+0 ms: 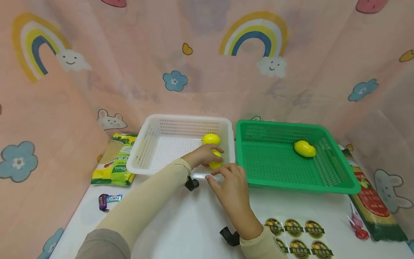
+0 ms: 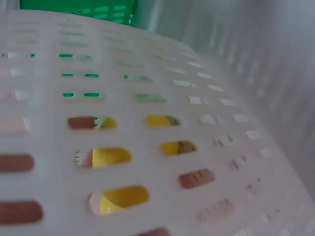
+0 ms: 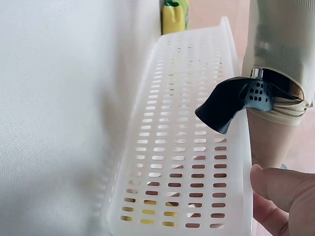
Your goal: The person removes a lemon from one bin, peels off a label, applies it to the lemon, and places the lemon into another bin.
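Note:
In the head view, my left hand [image 1: 202, 155] reaches into the white basket [image 1: 152, 172], its fingers curled over a yellow lemon [image 1: 215, 165] near the right end. Just behind it lies a second lemon [image 1: 211, 138]. My right hand [image 1: 231, 183] is at the basket's front right rim, thumb and fingers apart with nothing seen between them. The right wrist view shows its thumb [image 3: 275, 184] close to the rim. Through the basket's slots in the left wrist view, parts of a lemon [image 2: 118, 196] and fingers appear. A third lemon [image 1: 304, 148] lies in the green basket [image 1: 300, 187].
A yellow-green packet [image 1: 114, 160] and wrapped sweets [image 1: 108, 201] are at the left. Round stickers [image 1: 294, 227] lie in front of the green basket. To the right are a red-and-green bag [image 1: 372, 198] and a wrapped lollipop [image 1: 359, 228]. A printed curtain [image 1: 207, 97] hangs behind.

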`<state>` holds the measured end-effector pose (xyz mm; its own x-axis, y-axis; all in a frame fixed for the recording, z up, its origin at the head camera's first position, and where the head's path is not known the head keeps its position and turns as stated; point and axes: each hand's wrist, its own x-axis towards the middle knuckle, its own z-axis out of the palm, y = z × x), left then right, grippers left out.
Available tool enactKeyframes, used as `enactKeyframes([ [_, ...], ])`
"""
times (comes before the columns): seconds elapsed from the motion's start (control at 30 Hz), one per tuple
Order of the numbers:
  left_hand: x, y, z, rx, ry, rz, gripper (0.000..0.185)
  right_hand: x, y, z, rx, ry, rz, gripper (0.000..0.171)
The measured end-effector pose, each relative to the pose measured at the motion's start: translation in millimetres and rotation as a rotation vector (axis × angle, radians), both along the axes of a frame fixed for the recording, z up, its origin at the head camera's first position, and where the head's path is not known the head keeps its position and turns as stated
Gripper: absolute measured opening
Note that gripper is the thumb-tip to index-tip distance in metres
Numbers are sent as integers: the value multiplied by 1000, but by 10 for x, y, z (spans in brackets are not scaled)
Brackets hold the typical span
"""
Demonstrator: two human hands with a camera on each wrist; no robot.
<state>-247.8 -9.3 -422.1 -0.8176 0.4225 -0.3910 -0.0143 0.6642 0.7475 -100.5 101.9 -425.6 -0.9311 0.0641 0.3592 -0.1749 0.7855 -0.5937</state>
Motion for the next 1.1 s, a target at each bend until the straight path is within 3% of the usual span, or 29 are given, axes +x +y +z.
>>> enactKeyframes([
  [0.27,-14,-19,-37,-26,100,3,40,0,-6,8,0,-1,4,21],
  [0.47,-23,-103,54,176,123,120,44,-9,-9,-3,-2,14,11,21],
  [0.63,40,-212,189,311,201,226,45,-14,-14,-7,7,19,8,22],
  [0.8,279,-365,389,427,237,285,43,-16,-24,-2,10,0,6,21],
  [0.97,650,-528,621,556,218,312,41,-19,-25,1,11,-16,-1,21],
  [1.1,984,-657,707,599,220,298,43,-22,-26,6,6,-22,-7,20],
])
